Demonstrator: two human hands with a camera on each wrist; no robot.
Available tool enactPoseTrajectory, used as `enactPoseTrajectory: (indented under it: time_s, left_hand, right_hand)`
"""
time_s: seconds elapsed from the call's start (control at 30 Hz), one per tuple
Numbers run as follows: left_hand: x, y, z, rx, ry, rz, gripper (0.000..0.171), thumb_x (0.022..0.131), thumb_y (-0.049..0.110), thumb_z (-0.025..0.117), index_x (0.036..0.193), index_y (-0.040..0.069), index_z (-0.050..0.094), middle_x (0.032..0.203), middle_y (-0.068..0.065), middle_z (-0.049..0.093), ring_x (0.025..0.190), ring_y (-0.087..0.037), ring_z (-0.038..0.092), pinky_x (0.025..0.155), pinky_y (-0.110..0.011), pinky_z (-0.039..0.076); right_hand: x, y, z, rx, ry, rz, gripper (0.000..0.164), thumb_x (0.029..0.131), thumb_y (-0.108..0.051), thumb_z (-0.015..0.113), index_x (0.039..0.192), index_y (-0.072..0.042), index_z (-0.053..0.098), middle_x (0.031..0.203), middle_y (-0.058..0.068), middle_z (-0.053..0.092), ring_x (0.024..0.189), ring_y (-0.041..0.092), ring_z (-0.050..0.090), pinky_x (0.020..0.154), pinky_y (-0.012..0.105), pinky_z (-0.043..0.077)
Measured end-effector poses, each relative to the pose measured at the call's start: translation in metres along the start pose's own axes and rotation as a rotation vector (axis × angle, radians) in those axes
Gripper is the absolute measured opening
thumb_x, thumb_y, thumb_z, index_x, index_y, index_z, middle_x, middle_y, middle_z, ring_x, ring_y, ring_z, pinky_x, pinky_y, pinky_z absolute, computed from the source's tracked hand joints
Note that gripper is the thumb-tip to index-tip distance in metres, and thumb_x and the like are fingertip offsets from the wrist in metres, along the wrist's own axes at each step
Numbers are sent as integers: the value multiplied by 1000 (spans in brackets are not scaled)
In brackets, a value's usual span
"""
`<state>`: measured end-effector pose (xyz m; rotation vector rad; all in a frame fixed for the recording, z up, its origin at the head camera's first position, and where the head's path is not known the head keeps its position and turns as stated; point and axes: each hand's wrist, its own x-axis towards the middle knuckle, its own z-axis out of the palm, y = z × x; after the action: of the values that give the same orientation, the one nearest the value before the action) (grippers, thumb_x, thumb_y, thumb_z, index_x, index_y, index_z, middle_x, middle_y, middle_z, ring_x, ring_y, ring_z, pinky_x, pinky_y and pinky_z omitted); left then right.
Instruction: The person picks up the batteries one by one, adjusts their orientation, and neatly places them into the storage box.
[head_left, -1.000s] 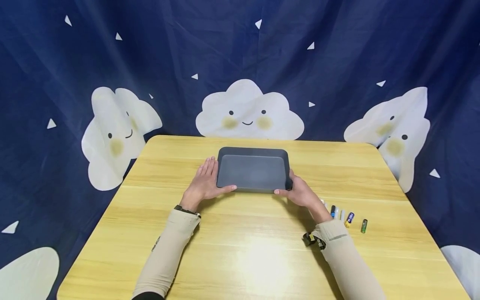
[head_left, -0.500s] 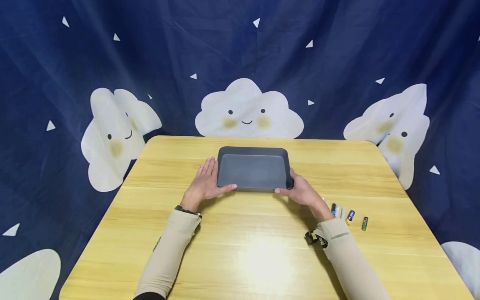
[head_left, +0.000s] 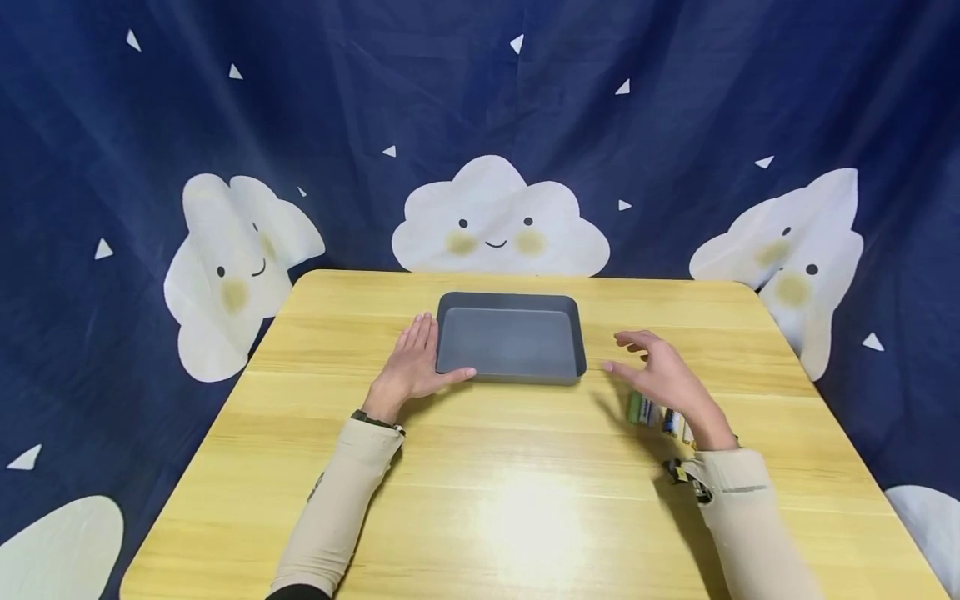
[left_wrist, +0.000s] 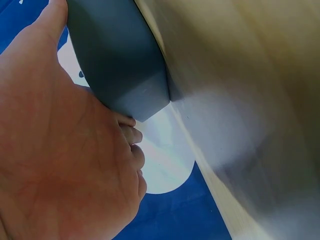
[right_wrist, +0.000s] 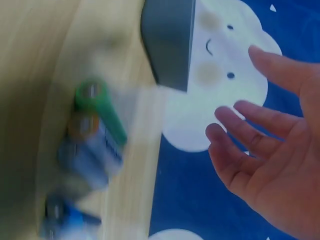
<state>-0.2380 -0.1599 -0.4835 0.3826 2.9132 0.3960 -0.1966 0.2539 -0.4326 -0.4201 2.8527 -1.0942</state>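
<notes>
In the head view, a dark grey rectangular tray point(head_left: 512, 343) sits on the far middle part of the wooden surface point(head_left: 480, 450), its long sides running left to right. The person's left hand point(head_left: 411, 367) lies against the tray's left end, fingers straight and together, pointing to the far side, with the thumb spread along the near edge; it touches the tray without clutching it. The right hand point(head_left: 660, 375) is apart from the tray, to its right, its fingers loosely bent, parted from the thumb and grasping nothing. Just nearer than that hand is a group of batteries point(head_left: 635, 408), partly hidden by the hand and wrist. Pale sleeves point(head_left: 341, 479) cover both forearms. Beyond the surface hangs a dark blue curtain point(head_left: 480, 92) with white clouds point(head_left: 498, 221) on it.

In the left wrist view, the palm is in front, the thumb meets the tray's wall, and the fingertips show close by its corner; part of the fingers is out of sight.

In the right wrist view, the right fingers are spread and released, well apart from the tray's corner. The batteries are blurred; a green one stands out among them on the surface.
</notes>
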Motion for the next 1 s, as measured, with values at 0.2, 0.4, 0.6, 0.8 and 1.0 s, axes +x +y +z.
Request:
enactPoseTrajectory:
  time_s: [0.2, 0.4, 0.6, 0.8, 1.0]
  left_hand:
    - [-2, 2, -1, -5, -2, 4, 126, 87, 84, 51, 165, -3, 2, 175, -19, -4, 164, -33, -6, 134, -49, 4]
    - [-3, 3, -3, 0, -1, 1, 126, 87, 84, 51, 164, -3, 2, 175, -20, -3, 164, -34, -6, 134, -50, 5]
    - [-2, 3, -3, 4, -13, -9, 127, 87, 85, 50, 165, -2, 1, 175, -19, -5, 164, -32, -7, 134, -49, 4]
    - [-3, 2, -2, -6, -15, -4, 126, 87, 84, 51, 165, -3, 2, 175, -20, -5, 164, -34, -6, 134, -49, 6]
    - [-4, 2, -3, -7, -16, -13, 126, 87, 83, 52, 165, -2, 1, 175, -19, -5, 164, -34, -6, 134, -48, 5]
  right_hand:
    - [-17, 13, -8, -103, -11, -58, 61, 97, -34, 74, 140, 6, 58, 140, 28, 58, 130, 50, 53, 104, 67, 46]
    - [-30, 26, -5, -177, -50, -48, 68, 92, -38, 78, 141, 5, 57, 138, 28, 57, 128, 52, 49, 101, 68, 44]
    - [-36, 35, 0, -213, -65, -75, 72, 85, -41, 85, 136, 5, 62, 127, 24, 62, 119, 46, 51, 94, 62, 46]
    - [-41, 41, 4, -272, -66, -92, 74, 76, -46, 91, 127, 3, 69, 118, 20, 67, 107, 37, 56, 87, 48, 44]
    - [-43, 45, 7, -302, -83, -81, 73, 70, -47, 94, 121, 1, 72, 110, 14, 67, 95, 27, 54, 78, 35, 40]
